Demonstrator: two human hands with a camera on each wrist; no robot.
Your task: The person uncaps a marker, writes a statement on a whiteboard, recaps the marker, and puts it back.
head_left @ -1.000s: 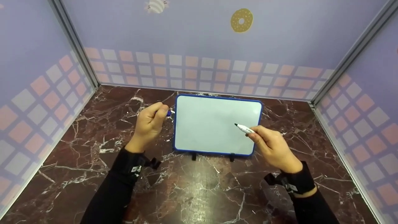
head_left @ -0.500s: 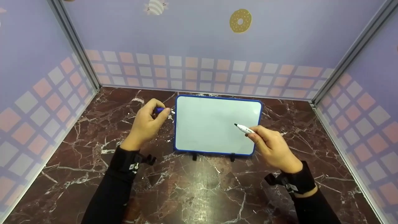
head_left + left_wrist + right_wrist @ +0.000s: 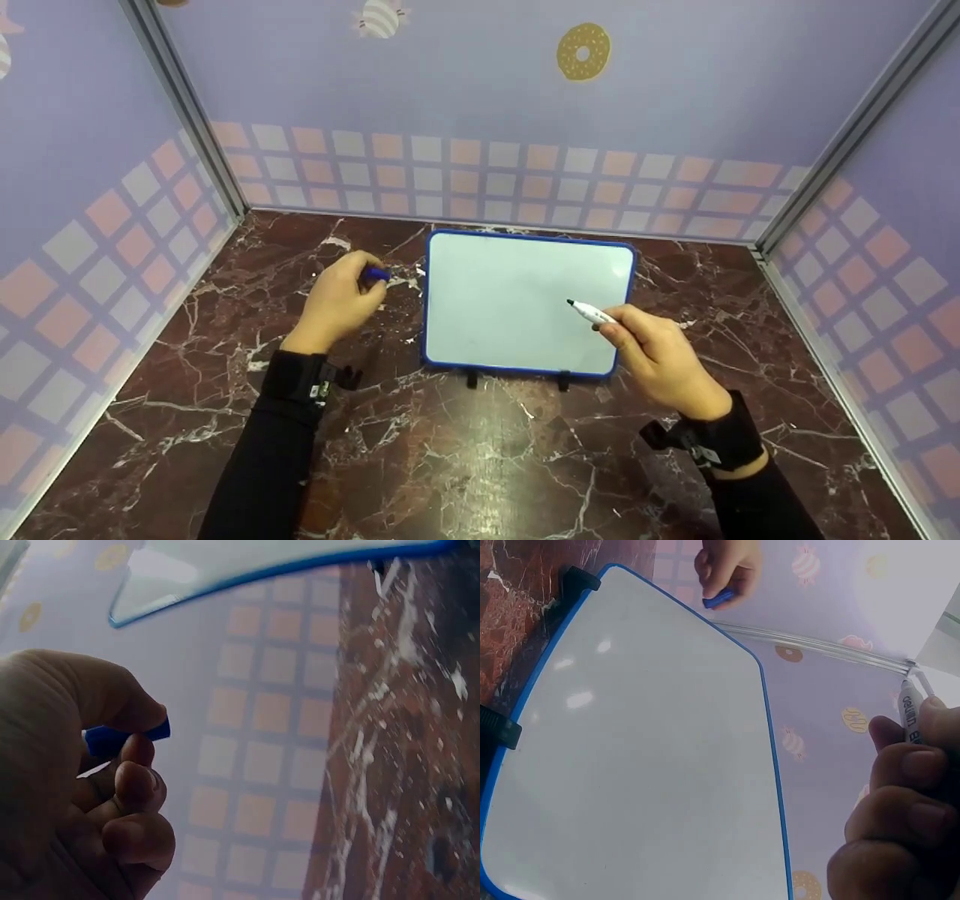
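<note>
Steady slim white marker (image 3: 591, 311) gripped in right hand (image 3: 661, 361) before rectangular blue-framed whiteboard (image 3: 514, 300), holding aside blue cap (image 3: 378, 274) pinched in left hand (image 3: 337, 304).

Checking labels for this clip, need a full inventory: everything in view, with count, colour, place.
Whiteboard: 1, white with blue rim, on the table, toward the back.
Marker: 1, white with dark tip, in the right hand.
Small piece: 1, blue, perhaps a cap, in the left hand.
Feet: 2, black, at the whiteboard's lower edge.
Table: 1, dark red-brown with white veins, below everything.
Walls: 3, lilac with pink and white squares, back and both sides.
Wall pictures: several, mixed colours, sweets and donuts.
Corner posts: 2, grey, at the back corners.
Wristbands: 2, black, one per wrist.
Sleeves: 2, black, on both arms.
Hands: 2, bare, either side of the whiteboard.
</note>
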